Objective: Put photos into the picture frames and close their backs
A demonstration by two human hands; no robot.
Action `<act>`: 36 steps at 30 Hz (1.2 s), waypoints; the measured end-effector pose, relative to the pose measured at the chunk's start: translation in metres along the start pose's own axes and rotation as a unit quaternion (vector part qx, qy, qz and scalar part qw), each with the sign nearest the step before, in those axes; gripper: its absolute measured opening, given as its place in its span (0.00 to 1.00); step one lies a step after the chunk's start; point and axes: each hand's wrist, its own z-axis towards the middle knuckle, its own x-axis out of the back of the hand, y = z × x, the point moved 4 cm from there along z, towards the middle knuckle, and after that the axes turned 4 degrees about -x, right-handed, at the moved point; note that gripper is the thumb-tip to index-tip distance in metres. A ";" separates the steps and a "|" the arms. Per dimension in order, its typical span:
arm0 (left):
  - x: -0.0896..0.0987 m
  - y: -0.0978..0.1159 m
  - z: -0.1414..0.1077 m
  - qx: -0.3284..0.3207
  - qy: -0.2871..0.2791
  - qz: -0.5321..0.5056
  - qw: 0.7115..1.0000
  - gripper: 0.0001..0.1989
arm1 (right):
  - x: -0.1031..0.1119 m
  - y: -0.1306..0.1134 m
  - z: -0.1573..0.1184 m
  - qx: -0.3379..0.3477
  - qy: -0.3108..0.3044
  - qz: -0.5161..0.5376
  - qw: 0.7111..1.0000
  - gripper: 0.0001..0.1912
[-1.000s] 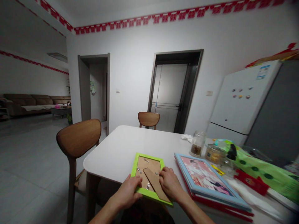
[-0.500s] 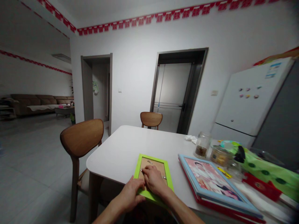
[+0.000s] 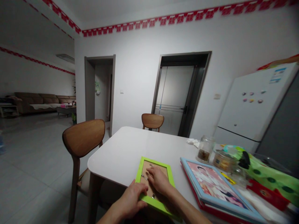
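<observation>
A lime green frame (image 3: 171,177) lies back side up at the table's near edge, its brown backing board (image 3: 146,168) showing small metal clips. My left hand (image 3: 134,197) grips the frame's lower left edge, thumb and fingers closed on it. My right hand (image 3: 160,180) rests over the backing board with its fingers bent together, fingertips near the upper clip. Whether those fingertips pinch anything is too small to tell. Right of the green frame, a light blue picture frame (image 3: 215,183) lies face up on top of a red one.
On the white table (image 3: 130,143) stand a glass jar (image 3: 205,151), a lower container (image 3: 223,160), crumpled tissue (image 3: 192,142), a red object (image 3: 267,194) and a green bag (image 3: 271,174). Wooden chairs stand at the left (image 3: 85,137) and far side (image 3: 153,120).
My right hand has moved up the backing board toward the upper clip, uncovering the left clip and a lower one. My left hand keeps its hold. The view has shifted slightly.
</observation>
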 end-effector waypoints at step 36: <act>0.016 0.066 0.034 -0.025 0.128 -0.118 0.984 0.16 | 0.051 0.061 -0.079 -0.259 0.188 0.561 0.764 0.22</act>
